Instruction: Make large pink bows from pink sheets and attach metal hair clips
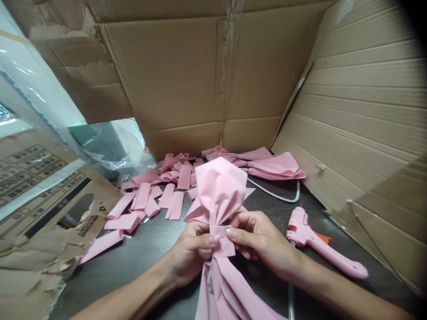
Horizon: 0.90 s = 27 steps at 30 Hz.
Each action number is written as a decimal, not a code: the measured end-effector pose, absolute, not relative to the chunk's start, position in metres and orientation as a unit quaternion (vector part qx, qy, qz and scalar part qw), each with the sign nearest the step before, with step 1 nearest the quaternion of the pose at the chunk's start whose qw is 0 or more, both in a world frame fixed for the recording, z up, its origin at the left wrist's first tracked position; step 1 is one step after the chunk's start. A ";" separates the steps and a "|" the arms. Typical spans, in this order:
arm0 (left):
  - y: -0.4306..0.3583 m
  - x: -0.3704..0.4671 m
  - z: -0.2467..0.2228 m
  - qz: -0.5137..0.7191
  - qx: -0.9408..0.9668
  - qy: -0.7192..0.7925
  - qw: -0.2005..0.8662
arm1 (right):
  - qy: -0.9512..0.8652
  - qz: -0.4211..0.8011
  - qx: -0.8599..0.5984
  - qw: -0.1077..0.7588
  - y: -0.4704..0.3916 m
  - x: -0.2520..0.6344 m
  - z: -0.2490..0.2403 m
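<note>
While the left hand (187, 252) and right hand (263, 243) pinch the pink band (224, 250) at 9 and 3 o'clock, press it snugly against the gathered fabric (220, 189).

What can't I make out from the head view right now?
Head view, left hand: ends of the fingers beyond the thumb, hidden behind the pink band.
Head view, gathered pink fabric: lower end, cut off by the bottom edge.
Head view, pale rod: whether it runs up to the glue gun, covered by the right forearm.
Head view, printing at left: too blurred to read.
</note>
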<state>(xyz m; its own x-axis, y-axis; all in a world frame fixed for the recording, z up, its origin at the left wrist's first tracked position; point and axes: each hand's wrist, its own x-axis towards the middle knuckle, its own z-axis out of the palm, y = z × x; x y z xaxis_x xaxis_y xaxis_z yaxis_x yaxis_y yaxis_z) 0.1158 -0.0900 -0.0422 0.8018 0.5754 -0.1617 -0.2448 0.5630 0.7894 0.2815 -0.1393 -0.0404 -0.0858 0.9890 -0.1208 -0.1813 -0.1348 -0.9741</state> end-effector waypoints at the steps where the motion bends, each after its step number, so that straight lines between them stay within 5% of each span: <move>1: -0.090 0.116 -0.042 0.240 0.403 0.200 0.860 | -0.443 0.591 -0.463 0.490 -0.139 0.281 -0.040; 9: -0.087 0.115 -0.045 0.287 0.412 0.240 0.831 | -0.547 0.437 -0.523 0.486 -0.136 0.281 -0.047; 17: -0.083 0.109 -0.051 0.281 0.416 0.320 0.804 | -0.477 0.542 -0.493 0.486 -0.135 0.278 -0.049; 27: -0.090 0.113 -0.044 0.265 0.404 0.246 0.840 | -0.378 0.664 -0.407 0.500 -0.134 0.274 -0.061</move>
